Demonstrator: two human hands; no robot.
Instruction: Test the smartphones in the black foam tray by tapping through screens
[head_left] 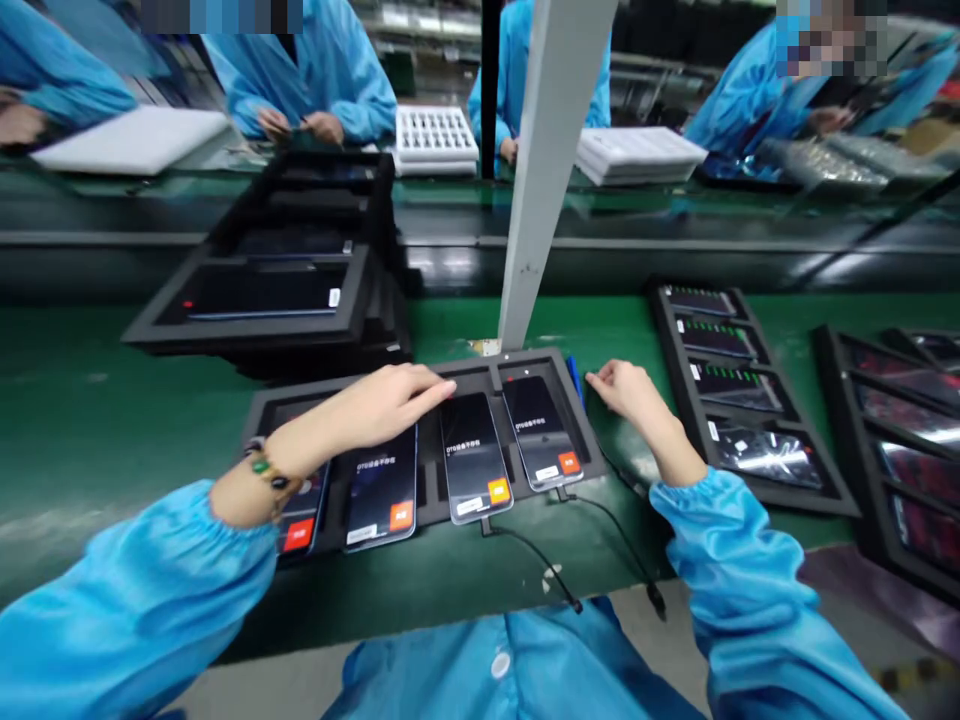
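Note:
A black foam tray (431, 480) in front of me holds several smartphones. My left hand (375, 405) reaches across it, fingers stretched, fingertips at the top end of a lit phone (474, 462). Under that hand lie another phone (381, 490) and a partly covered phone (300, 520). At the tray's right end is a phone (541, 430). Short black cables (529, 560) hang from the two right-hand phones. Just right of the tray, my right hand (628, 392) has its fingers pinched beside a blue pen-like stick (575, 378); what they hold, if anything, is unclear.
A stack of phone trays (247, 320) stands at the back left. More filled trays (750, 400) lie to the right. A grey post (536, 170) rises behind my tray. Across the line, people in blue smocks work near white trays (436, 140).

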